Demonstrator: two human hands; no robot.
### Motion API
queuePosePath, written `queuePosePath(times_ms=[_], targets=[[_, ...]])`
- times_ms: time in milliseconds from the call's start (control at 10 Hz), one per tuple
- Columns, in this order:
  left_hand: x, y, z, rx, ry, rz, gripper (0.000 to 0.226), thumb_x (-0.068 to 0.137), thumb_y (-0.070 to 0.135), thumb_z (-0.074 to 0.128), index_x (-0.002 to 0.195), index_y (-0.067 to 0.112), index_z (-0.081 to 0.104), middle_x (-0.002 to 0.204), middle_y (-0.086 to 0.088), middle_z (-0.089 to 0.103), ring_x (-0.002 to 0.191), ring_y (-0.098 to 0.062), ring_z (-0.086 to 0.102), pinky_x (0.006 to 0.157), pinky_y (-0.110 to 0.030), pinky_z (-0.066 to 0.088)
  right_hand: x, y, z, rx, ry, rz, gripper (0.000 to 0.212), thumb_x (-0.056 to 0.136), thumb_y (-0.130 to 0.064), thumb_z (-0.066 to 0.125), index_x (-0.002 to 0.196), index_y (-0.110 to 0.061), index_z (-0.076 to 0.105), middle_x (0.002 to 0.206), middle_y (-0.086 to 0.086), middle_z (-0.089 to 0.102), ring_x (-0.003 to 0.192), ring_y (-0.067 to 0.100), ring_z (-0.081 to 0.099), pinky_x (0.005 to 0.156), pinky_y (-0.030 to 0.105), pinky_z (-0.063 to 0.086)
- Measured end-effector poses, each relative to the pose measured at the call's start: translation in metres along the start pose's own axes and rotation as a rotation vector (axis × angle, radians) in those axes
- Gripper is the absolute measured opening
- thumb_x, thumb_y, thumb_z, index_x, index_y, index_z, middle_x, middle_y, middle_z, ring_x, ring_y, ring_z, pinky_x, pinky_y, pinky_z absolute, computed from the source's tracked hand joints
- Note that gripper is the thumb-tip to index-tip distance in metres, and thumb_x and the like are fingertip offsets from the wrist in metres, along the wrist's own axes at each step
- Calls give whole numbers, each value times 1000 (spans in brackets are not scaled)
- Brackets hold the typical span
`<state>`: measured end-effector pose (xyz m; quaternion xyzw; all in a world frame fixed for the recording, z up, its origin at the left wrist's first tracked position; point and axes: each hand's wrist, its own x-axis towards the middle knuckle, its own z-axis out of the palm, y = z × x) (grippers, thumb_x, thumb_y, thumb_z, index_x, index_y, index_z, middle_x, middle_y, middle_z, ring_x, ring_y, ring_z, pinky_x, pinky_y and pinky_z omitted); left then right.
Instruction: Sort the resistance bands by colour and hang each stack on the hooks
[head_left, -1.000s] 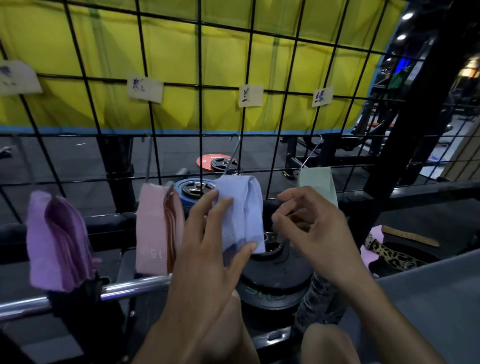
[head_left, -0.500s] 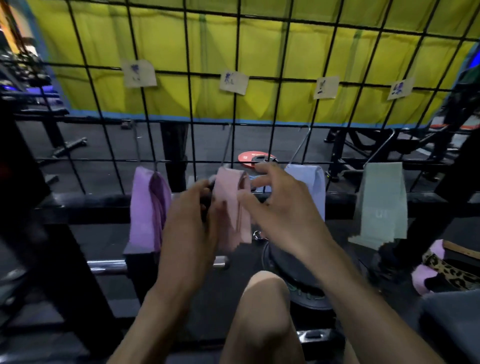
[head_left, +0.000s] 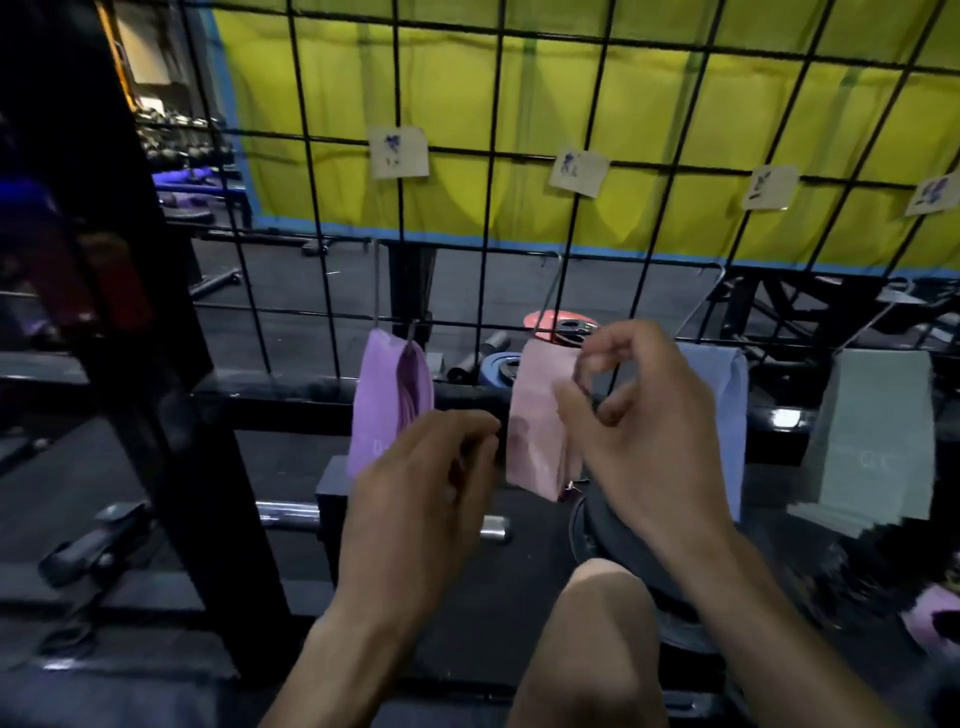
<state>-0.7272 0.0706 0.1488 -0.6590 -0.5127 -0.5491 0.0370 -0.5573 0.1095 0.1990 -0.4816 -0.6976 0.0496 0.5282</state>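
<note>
Four stacks of resistance bands hang on wire hooks from a black wire grid (head_left: 498, 218): purple (head_left: 382, 400), pink (head_left: 535, 415), blue (head_left: 730, 395) and pale green (head_left: 878, 431). My left hand (head_left: 421, 499) is just below and between the purple and pink stacks, fingers curled in, holding nothing. My right hand (head_left: 639, 436) hovers in front of the pink stack's right edge and covers part of the blue stack. Its fingers are loosely curled and apart, with the thumb against the pink bands.
Paper colour labels (head_left: 397, 152) are clipped along the grid above the hooks. A black post (head_left: 156, 364) stands at the left. Weight plates (head_left: 561, 325) and a barbell end (head_left: 493, 527) lie beyond the grid. My bare knee (head_left: 597, 639) is below the hands.
Both hands shifted left from the blue stack to the pink one. My left hand has since come off the pink stack and dropped lower left; the right hand loosened.
</note>
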Motion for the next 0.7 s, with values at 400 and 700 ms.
queuePosePath(times_ms=[400, 700], targets=[[46, -81, -48, 56, -48, -284, 16, 94, 36, 68, 108, 31, 73, 87, 14, 69, 81, -1, 58, 74, -19, 49, 12, -52, 90, 197, -420, 162, 19, 89, -31, 72, 106, -23, 69, 88, -14, 72, 72, -2, 66, 61, 14, 46], [27, -81, -59, 180, 48, -189, 19, 81, 27, 83, 88, 28, 66, 82, 17, 63, 76, -4, 59, 67, -31, 53, 3, -45, 79, 402, -444, 254, 20, 93, -14, 69, 112, -18, 66, 98, -9, 75, 57, 10, 71, 44, 14, 46]])
